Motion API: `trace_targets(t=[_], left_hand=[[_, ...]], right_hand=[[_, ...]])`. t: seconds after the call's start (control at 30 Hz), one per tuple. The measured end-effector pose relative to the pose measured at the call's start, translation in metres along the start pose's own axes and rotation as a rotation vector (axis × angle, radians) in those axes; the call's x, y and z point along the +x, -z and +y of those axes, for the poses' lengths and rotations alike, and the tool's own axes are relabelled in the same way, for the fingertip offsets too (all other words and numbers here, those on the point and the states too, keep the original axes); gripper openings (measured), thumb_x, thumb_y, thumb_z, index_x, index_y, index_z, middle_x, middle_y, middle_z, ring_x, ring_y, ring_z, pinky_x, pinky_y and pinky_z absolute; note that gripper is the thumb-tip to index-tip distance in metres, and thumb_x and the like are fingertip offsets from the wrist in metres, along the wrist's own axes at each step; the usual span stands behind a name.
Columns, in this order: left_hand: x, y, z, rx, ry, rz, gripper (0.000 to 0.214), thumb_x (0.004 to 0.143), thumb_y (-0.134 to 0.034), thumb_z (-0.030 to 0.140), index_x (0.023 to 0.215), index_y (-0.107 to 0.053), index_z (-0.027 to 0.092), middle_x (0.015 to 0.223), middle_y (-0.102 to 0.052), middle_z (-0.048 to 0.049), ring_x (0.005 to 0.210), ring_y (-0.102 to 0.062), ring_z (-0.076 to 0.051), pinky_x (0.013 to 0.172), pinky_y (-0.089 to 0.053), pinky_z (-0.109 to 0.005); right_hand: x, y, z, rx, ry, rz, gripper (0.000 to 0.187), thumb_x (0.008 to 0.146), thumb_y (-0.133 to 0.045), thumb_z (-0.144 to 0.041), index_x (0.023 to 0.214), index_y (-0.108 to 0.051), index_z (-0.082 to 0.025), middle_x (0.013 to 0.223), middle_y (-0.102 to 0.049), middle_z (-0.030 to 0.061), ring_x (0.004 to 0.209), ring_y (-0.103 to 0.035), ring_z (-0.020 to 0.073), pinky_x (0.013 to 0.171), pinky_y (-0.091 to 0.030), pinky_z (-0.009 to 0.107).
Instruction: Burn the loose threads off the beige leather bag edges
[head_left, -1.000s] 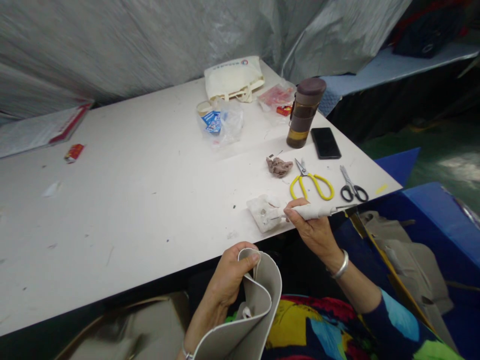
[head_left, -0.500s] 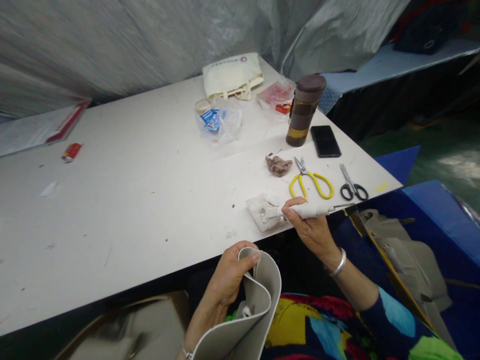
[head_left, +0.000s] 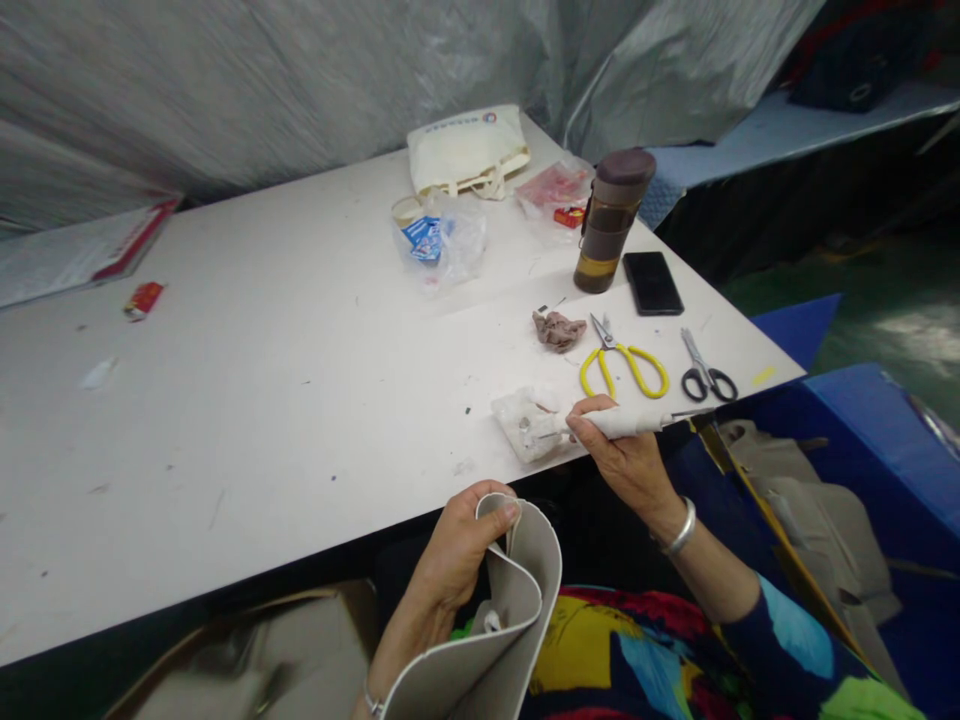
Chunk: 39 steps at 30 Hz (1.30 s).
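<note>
My left hand (head_left: 466,540) pinches the top edge of a folded, curled beige sheet of leather-like material (head_left: 551,560) in front of my body, just off the table's front edge. A small white bit shows in its fold. My right hand (head_left: 626,465) is wrapped round a white-handled tool (head_left: 626,422) with thin metal ends, held nearly level over the table edge. Its left tip is at a white wad in clear plastic (head_left: 523,424); whether it touches cannot be told. Close beyond that hand lie yellow-handled scissors (head_left: 636,370) and black-handled scissors (head_left: 709,382).
On the white table (head_left: 247,400) are a crumpled brown wad (head_left: 559,331), a phone (head_left: 652,283), a brown bottle (head_left: 611,222), plastic bags (head_left: 457,245) and a cream tote bag (head_left: 469,150). Beige pieces (head_left: 817,520) sit in a bin at right; a box (head_left: 300,650) stands lower left.
The view has shifted very slightly. Both hands keep their holds and nearly the same places, the tool's left tip still at the white wad.
</note>
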<state>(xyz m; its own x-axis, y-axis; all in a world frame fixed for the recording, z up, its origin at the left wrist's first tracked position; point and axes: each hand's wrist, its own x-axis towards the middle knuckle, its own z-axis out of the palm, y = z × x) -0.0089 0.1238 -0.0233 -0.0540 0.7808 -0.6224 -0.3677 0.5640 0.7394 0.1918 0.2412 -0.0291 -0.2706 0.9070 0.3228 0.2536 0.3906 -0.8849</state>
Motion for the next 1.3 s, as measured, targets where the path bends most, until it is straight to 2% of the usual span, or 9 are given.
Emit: trace_targets(t=[0.47,0.63,0.87,0.97,1.13,1.3], left_hand=[[-0.0019,-0.0019,0.0029,0.017,-0.007,-0.007,0.040,0.064,-0.091,0.042,0.081,-0.066,0.015,0.063,-0.066,0.0009,0.059,-0.054,-0.012,0.061,-0.041,-0.024],[-0.0010,-0.0011,0.0018,0.020,0.001,0.002,0.040,0.065,-0.091,0.041,0.083,-0.066,0.015,0.064,-0.066,0.0010,0.059,-0.054,-0.013,0.061,-0.041,-0.025],[-0.0012,-0.0006,0.0008,0.057,-0.021,-0.004,0.038,0.068,-0.088,0.043,0.082,-0.065,0.016,0.065,-0.064,0.0015,0.060,-0.053,-0.013,0.061,-0.040,-0.024],[-0.0011,-0.0021,0.0030,0.100,-0.011,0.010,0.034,0.071,-0.085,0.042,0.082,-0.066,0.016,0.065,-0.063,0.0017,0.060,-0.053,-0.013,0.061,-0.040,-0.025],[-0.0009,-0.0012,0.0050,0.114,0.018,0.043,0.029,0.066,-0.085,0.037,0.077,-0.066,0.017,0.062,-0.060,0.0029,0.058,-0.051,-0.013,0.059,-0.038,-0.024],[0.0002,0.0040,-0.0003,0.116,0.054,0.041,0.033,0.066,-0.087,0.040,0.080,-0.068,0.017,0.064,-0.063,0.0012,0.059,-0.052,-0.013,0.060,-0.039,-0.025]], right_hand=[[-0.0025,-0.0009,0.0006,-0.007,-0.029,0.000,0.024,0.103,-0.060,-0.042,0.091,-0.064,-0.021,0.080,-0.064,0.0014,0.077,-0.062,0.0195,0.080,-0.050,0.034],[-0.0026,0.0000,-0.0023,-0.010,0.005,-0.013,0.026,0.103,-0.060,-0.043,0.089,-0.065,-0.021,0.079,-0.065,0.0016,0.076,-0.063,0.0193,0.078,-0.051,0.033],[-0.0009,0.0006,-0.0010,-0.024,0.012,0.043,0.024,0.103,-0.060,-0.042,0.091,-0.065,-0.022,0.081,-0.066,0.0015,0.079,-0.064,0.0198,0.081,-0.050,0.034],[0.0010,-0.0002,0.0013,-0.039,0.001,0.031,0.025,0.103,-0.059,-0.043,0.092,-0.065,-0.022,0.080,-0.066,0.0015,0.078,-0.064,0.0199,0.081,-0.051,0.035],[0.0029,-0.0012,0.0015,-0.042,-0.008,0.001,0.023,0.103,-0.060,-0.040,0.090,-0.065,-0.022,0.080,-0.066,0.0017,0.077,-0.063,0.0193,0.080,-0.051,0.034],[0.0057,-0.0011,-0.0025,0.008,-0.017,-0.101,0.017,0.103,-0.062,-0.036,0.093,-0.066,-0.022,0.082,-0.066,0.0016,0.073,-0.061,0.0176,0.070,-0.051,0.030]])
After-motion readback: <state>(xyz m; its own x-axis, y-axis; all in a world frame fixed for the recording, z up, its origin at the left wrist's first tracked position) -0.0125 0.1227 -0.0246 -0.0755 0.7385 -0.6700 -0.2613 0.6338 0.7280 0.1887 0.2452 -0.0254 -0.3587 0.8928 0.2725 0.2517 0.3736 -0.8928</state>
